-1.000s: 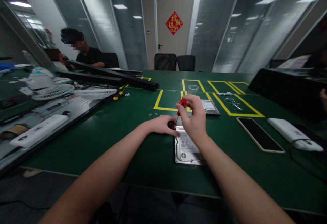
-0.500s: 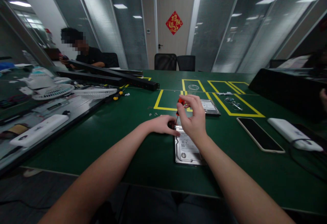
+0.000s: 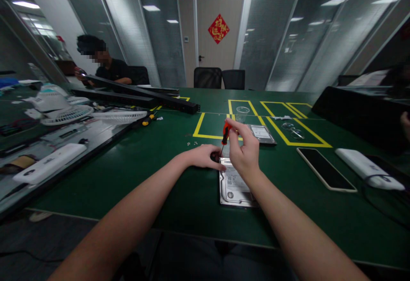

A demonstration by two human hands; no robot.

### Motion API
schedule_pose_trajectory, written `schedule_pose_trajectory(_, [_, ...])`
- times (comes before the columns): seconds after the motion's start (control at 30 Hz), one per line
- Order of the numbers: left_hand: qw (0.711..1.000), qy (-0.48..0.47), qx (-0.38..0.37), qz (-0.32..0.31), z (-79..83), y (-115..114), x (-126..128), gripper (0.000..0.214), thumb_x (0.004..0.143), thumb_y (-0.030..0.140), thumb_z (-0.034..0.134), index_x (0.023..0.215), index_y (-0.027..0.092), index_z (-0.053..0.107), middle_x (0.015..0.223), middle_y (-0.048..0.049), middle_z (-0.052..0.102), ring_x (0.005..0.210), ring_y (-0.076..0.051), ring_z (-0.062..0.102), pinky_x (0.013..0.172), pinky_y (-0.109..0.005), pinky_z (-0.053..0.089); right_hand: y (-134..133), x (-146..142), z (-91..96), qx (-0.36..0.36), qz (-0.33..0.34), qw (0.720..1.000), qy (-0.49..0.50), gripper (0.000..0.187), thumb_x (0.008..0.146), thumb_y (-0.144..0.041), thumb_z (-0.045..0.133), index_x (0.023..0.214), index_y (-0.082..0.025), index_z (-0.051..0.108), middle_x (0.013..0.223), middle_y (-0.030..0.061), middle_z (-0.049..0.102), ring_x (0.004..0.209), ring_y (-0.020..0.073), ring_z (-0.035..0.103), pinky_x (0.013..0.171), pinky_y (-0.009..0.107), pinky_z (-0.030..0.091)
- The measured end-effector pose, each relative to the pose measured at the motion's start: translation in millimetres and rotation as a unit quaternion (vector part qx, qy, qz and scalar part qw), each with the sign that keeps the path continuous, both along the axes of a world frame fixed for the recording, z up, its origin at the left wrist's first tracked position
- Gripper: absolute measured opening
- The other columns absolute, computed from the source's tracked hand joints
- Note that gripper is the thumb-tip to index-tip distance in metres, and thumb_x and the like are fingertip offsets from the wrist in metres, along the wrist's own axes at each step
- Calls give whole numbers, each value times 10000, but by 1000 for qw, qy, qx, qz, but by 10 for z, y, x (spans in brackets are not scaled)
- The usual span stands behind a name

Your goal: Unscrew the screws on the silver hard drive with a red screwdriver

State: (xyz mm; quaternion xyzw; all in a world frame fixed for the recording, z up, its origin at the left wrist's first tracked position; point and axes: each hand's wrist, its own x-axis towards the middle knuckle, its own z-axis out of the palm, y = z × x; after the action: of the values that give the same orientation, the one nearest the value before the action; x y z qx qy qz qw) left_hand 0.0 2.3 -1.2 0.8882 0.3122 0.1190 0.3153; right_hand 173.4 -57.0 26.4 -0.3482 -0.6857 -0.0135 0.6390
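A silver hard drive (image 3: 235, 187) lies flat on the green table, label side up, partly covered by my right hand and forearm. My left hand (image 3: 206, 156) grips its far left corner, thumb on top and fingers curled round the far side. In my right hand (image 3: 245, 148) is a screwdriver (image 3: 226, 133) with a red and black handle, held nearly upright. Its thin shaft points down at the drive's far left corner; my fingers hide whether the tip sits in a screw. My right index finger reaches to the top of the handle.
Tiny screws (image 3: 192, 143) lie beyond my left hand. Farther off are a second hard drive (image 3: 261, 134) and a clear plastic cup (image 3: 242, 112). A phone (image 3: 325, 169) and white power strip (image 3: 368, 169) lie right; fan parts (image 3: 67, 112) and a yellow-black screwdriver (image 3: 148, 120) left. A person sits across.
My right thumb and fingers have shifted on the screwdriver, so more of its handle shows. My left hand and the hard drive stay in place.
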Motion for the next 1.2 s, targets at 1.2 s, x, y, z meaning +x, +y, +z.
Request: schedule_pose_trajectory(1.2, [1000,-1,1,5,23,-17,0,582,748,646,818,1086,187,700,977,-52,717,870,-231,646,752,-327,447,11,17,14,-14,12,1000,10,410,991,-96,451,1225,-307,713,1069,55,600,996,198,629,850,392,570])
